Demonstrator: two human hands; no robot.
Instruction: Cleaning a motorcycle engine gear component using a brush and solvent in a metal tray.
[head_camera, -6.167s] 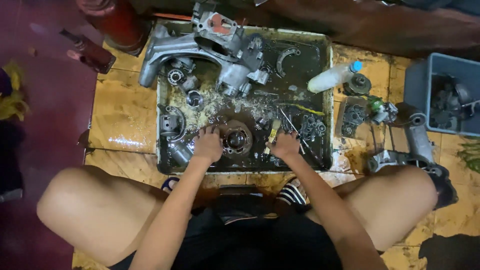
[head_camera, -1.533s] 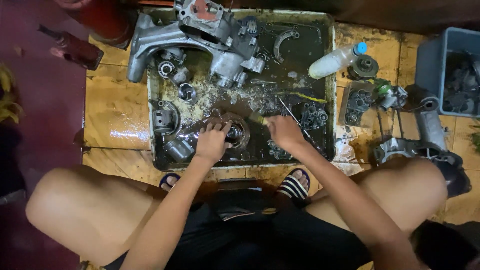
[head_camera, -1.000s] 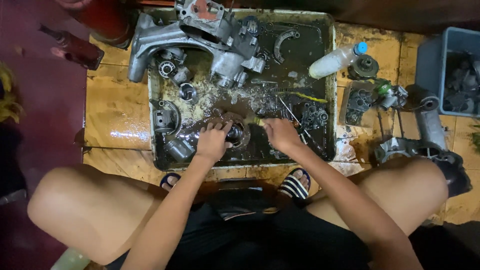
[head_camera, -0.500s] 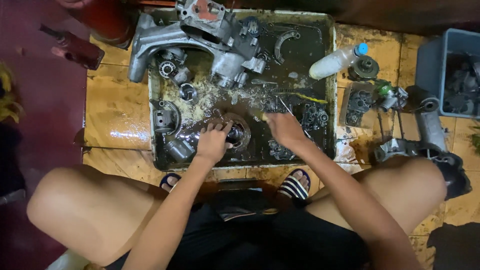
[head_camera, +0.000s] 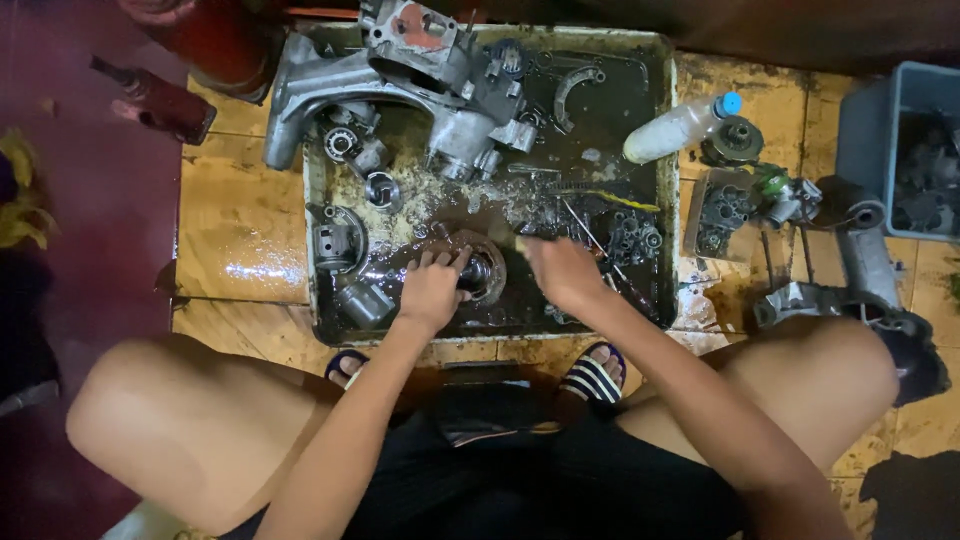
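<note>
Round metal engine part (head_camera: 478, 272), a greasy disc with a hub in its middle, lies near the front of a shallow metal tray (head_camera: 668, 180) filled with dark oily liquid, on the tiled floor between the person's knees. The left hand (head_camera: 432, 288) rests on the part's near-left edge, its grip closed down over the rim with the fingers spread across the top to pin it. The right hand (head_camera: 560, 272) is wrapped shut around a small brush (head_camera: 508, 238), whose pale bristle end points at the right side of the part. The main risk, as I judge it, is slip: everything is coated in oil, so the disc could skate out from under the left fingers when the brush pushes sideways, and knock into the piston-like cylinder (head_camera: 364, 303) just beside it or the cluster of small gears (head_camera: 634, 238) to the right. A hard stroke could also splash liquid over the tray's low wall onto the already wet tiles (head_camera: 240, 230), where the sandalled feet (head_camera: 592, 376) stand close to the front edge. Thin rods (head_camera: 590, 232) lie loose under the right wrist and could be swept deeper into the murky liquid, out of sight. The large engine casing (head_camera: 400, 80) at the back is well apart.
</note>
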